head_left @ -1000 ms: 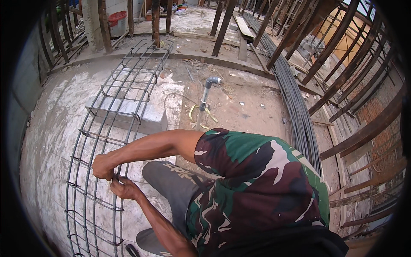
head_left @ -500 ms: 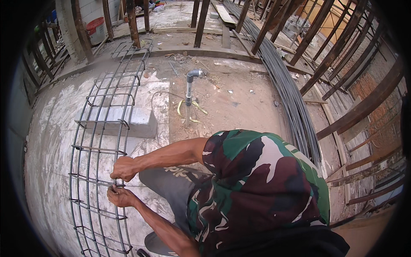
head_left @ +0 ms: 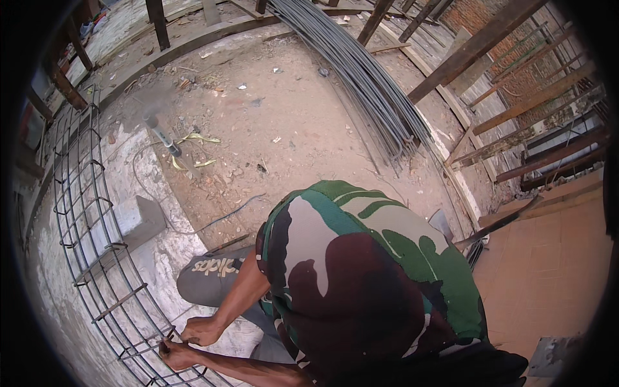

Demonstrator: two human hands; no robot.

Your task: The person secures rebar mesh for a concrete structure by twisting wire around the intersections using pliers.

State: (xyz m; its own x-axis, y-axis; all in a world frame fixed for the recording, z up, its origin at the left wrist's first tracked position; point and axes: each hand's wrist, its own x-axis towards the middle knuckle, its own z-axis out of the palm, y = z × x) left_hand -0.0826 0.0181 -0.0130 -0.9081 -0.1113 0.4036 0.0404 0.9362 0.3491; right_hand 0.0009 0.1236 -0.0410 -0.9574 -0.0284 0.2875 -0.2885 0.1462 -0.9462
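Note:
A long reinforcing-steel cage (head_left: 120, 303) of thin bars and rectangular stirrups lies along the left side. My left hand (head_left: 177, 355) and my right hand (head_left: 201, 331) are close together at its near right edge, where a stirrup meets a long bar. Both hands have their fingers curled closed. A small dark end shows between them, too small to name, and my fingers hide the rest. Beneath the cage, partly sticking out to its right, sits a pale grey block (head_left: 143, 224).
An upright grey pipe (head_left: 164, 138) stands from the dirt beside yellow strapping (head_left: 200, 138). A thin cable (head_left: 235, 211) curves over the ground. Bundled steel rods (head_left: 361, 71) lie at the back, with timber posts (head_left: 158, 24) around. A tan board (head_left: 541, 258) is at right.
The view has swung right, so the cage, block and pipe appear farther left. Both hands remain together at the cage's edge, now lower in the picture.

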